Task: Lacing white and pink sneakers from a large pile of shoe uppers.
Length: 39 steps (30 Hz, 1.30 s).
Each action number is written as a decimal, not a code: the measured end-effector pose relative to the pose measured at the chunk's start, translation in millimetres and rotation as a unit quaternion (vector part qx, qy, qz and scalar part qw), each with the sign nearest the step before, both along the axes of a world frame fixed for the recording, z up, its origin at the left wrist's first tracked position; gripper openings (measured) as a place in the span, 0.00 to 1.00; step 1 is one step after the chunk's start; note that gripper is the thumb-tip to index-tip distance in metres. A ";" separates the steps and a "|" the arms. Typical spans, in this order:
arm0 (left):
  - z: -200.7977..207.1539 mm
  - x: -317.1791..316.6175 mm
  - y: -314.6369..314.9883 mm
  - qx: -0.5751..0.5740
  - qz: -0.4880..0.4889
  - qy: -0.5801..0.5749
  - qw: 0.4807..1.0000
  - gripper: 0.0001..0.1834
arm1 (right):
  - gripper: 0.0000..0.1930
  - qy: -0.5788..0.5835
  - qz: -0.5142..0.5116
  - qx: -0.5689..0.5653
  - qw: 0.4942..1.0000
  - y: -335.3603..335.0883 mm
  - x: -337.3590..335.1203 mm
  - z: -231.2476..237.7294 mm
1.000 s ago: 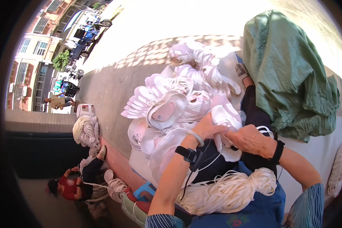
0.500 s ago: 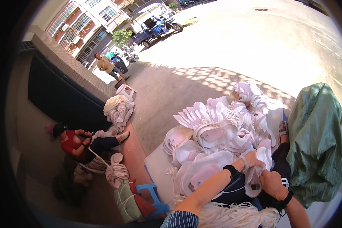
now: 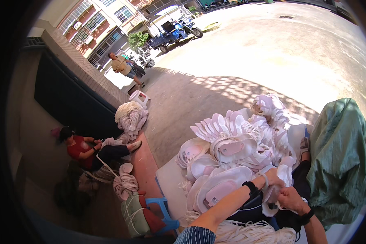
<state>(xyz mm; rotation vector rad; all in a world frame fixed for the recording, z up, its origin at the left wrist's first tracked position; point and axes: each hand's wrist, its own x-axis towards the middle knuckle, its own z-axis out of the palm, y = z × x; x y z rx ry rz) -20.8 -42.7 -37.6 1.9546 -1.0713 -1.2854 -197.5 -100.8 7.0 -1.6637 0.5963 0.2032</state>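
Note:
A big heap of white moulded shoe-sole pieces lies in front of me on a white sheet. My left hand, with a black wrist strap, grips one white piece at the heap's near right edge. My right hand, with a black band on the wrist, is closed on the same white piece just below it. A bundle of pale cord rests on my lap by the lower edge.
A green sack stands at my right. A person in red sits by the dark wall at left among white bundles. A blue stool is near my left knee. Another person stands far off near parked vehicles.
The view has swung left and up, bringing the street and the seated person into view. My hands have stayed together on the white piece at the heap's edge.

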 end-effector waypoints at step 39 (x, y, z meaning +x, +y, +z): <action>-19.0 29.8 12.4 0.022 -0.060 0.157 0.986 0.32 | 0.08 -0.057 0.010 -0.402 0.914 24.5 2.5 -15.6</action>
